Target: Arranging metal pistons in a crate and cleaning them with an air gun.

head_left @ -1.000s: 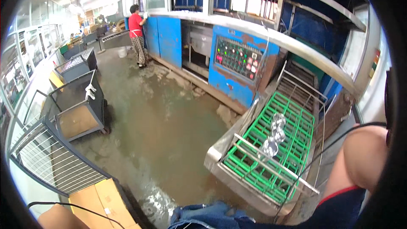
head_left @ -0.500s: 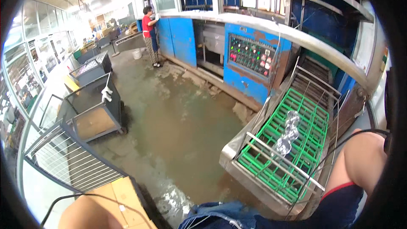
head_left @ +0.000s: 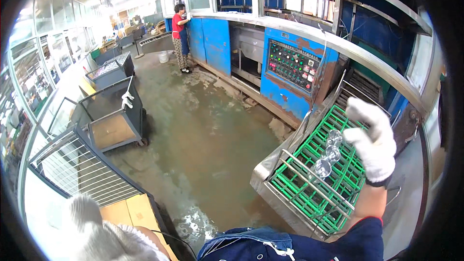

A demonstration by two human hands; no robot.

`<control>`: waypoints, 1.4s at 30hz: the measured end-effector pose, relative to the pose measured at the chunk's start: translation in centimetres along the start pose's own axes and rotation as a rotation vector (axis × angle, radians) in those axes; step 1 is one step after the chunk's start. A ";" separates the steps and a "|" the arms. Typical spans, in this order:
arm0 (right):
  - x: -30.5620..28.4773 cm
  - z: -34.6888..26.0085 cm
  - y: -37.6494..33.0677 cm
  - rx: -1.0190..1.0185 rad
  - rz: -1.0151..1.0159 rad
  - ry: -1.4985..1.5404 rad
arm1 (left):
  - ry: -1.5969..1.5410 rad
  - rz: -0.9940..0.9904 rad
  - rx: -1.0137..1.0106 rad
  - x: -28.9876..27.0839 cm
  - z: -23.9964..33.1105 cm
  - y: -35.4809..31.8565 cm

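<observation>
White-gloved right hand (head_left: 376,141), curled half-open and empty, beside three clear round glasses (head_left: 332,153) on a green wire grid (head_left: 290,185), silver metal rail (head_left: 340,197) crossing it, blurred white-gloved left hand (head_left: 104,234), grip unclear, near brown cardboard (head_left: 137,209).

Right hand (head_left: 373,140): thick white knitted glove, finished at the wrist by a narrow black band (head_left: 379,182)
Left hand (head_left: 104,237): similar white knitted glove, its surface ribbed
Clothing: navy-blue cloth garment (head_left: 319,247)
Right sleeve (head_left: 365,241): short, navy, at the garment's right, hem edged in thin red trim (head_left: 358,222)
Denim-like cloth (head_left: 251,234): mid-blue, along the garment's upper edge
Cord (head_left: 289,252): thin, white, lying against the garment
</observation>
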State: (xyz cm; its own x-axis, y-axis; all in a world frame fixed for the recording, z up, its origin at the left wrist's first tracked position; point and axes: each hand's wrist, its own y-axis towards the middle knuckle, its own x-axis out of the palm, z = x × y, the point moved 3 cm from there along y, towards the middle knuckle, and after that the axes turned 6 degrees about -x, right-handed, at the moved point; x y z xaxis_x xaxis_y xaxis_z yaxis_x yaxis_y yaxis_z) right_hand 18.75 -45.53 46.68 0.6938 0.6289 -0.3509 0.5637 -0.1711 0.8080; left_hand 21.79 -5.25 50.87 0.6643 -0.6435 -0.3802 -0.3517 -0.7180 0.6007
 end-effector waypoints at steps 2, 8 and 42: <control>0.7 1.9 -1.2 -0.067 -0.095 -0.068 | 0.037 0.120 -0.013 0.2 0.2 -0.3; 1.0 5.9 -4.0 0.273 -0.134 -0.096 | 0.443 -0.282 0.156 -3.7 2.2 -3.8; 4.1 15.9 -15.7 0.538 -1.006 -0.786 | -0.775 -1.342 -1.118 18.2 18.3 -19.3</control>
State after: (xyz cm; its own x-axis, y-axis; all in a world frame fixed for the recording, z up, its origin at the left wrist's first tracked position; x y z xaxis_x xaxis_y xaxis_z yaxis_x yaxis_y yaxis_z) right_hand 19.93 -52.34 25.00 -0.1440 0.0979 -0.9847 0.9440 -0.2850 -0.1664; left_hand 28.56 -7.96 19.50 -0.4101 -0.0782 -0.9087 0.8037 -0.5019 -0.3195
